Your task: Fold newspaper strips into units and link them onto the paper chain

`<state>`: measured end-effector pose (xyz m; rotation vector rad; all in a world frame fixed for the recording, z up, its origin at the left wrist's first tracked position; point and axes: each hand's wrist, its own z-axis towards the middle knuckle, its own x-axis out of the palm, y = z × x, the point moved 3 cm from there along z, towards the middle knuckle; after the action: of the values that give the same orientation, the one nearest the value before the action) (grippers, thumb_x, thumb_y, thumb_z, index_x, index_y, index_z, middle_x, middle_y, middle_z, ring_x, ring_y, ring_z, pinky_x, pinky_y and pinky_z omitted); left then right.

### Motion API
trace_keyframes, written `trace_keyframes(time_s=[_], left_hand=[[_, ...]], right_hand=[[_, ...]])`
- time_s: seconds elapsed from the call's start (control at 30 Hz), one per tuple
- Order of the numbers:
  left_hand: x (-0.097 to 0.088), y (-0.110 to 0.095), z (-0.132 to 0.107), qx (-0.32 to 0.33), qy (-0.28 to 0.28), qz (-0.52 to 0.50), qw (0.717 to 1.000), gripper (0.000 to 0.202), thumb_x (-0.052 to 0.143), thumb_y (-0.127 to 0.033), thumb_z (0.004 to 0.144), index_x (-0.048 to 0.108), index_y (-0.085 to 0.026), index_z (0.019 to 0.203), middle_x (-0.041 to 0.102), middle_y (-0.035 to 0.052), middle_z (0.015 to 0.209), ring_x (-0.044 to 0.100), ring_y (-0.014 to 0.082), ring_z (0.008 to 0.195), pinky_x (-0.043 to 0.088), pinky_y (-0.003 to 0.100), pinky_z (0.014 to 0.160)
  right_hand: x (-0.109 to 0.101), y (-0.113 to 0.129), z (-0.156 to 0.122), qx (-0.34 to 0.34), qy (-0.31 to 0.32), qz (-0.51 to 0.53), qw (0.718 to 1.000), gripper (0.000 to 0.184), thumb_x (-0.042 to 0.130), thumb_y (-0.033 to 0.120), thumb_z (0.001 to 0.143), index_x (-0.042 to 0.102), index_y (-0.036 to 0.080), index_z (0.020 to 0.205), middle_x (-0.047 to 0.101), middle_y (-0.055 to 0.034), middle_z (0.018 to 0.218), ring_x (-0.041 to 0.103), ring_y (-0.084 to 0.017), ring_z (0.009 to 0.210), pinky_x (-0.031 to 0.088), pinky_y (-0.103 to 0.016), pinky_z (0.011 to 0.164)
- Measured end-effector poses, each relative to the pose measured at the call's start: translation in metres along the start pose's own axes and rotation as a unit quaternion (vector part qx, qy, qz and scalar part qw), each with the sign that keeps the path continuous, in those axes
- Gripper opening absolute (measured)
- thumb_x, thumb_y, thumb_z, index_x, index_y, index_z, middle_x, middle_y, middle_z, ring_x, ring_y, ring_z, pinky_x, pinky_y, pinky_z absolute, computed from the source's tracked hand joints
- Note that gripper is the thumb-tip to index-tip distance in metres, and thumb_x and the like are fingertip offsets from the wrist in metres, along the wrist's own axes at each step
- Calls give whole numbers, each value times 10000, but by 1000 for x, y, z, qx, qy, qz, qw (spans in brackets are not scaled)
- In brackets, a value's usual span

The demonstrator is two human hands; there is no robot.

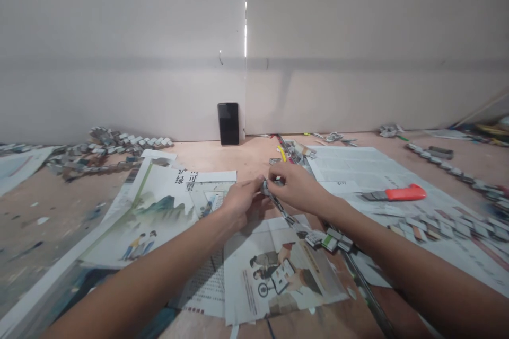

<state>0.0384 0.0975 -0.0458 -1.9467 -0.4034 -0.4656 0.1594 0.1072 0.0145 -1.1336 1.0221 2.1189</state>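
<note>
Folded-paper heap (113, 148): left of the phone (228, 124), links already joined.
Printed sheet (163, 222): left-front of the phone, flat, unfolded.
Left hand (242, 201): before the phone, pinched on the end of the paper chain (329, 241).
Right hand (293, 183): right-front of the phone, pinched there too; fingers hide whether the last link is seated.
Paper chain: nearer than the phone, several links joined.
Red cutter (405, 193): farther right, unused.

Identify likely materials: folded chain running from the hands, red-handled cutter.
Folded chain: likely paper, mostly matte; flat folded links, printed-looking colours. Cutter handle: probably plastic, smooth; solid bright red. Cutter blade: looks like metal, dull; thin and grey, but any coating can't be told.
</note>
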Motion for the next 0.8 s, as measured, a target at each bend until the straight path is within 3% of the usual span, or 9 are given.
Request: trace_keyframes(time_s=[0.17, 0.4, 0.57, 0.8], left_hand=[[-1, -1, -1, -17, -21, -15, 1000, 101, 667, -210, 782, 640, -115, 762, 643, 50, 680, 612, 121, 555, 557, 254, 586], [0, 0, 0, -29, -9, -41, 999, 63, 621, -186, 812, 623, -128, 787, 635, 45, 693, 612, 130, 588, 565, 302, 656], [0, 0, 0, -45, 4, -53, 998, 98, 579, -185, 847, 621, -123, 783, 628, 51, 711, 594, 122, 628, 545, 268, 671], [0, 0, 2, 9, 57, -44, 997, 107, 549, -123, 851, 616, -109, 768, 647, 77, 765, 621, 138, 707, 533, 309, 756]], right_hand=[[1, -2, 1, -20, 29, -26, 999, 221, 485, 180, 754, 402, 180, 549, 484, 2, 570, 406, -122, 572, 269, -261, 560], [2, -3, -1, 7, 10, -25, 1000, 236, 479, 234, 803, 441, 179, 576, 526, -17, 611, 434, -134, 599, 283, -263, 564], [4, -2, -2, 2, 20, -23, 1000, 240, 485, 197, 794, 427, 178, 562, 513, -5, 581, 432, -129, 594, 292, -264, 582], [5, -4, -4, 21, -14, 2, 1000, 196, 496, 234, 840, 574, 177, 670, 593, -30, 688, 492, -147, 654, 328, -272, 611]])
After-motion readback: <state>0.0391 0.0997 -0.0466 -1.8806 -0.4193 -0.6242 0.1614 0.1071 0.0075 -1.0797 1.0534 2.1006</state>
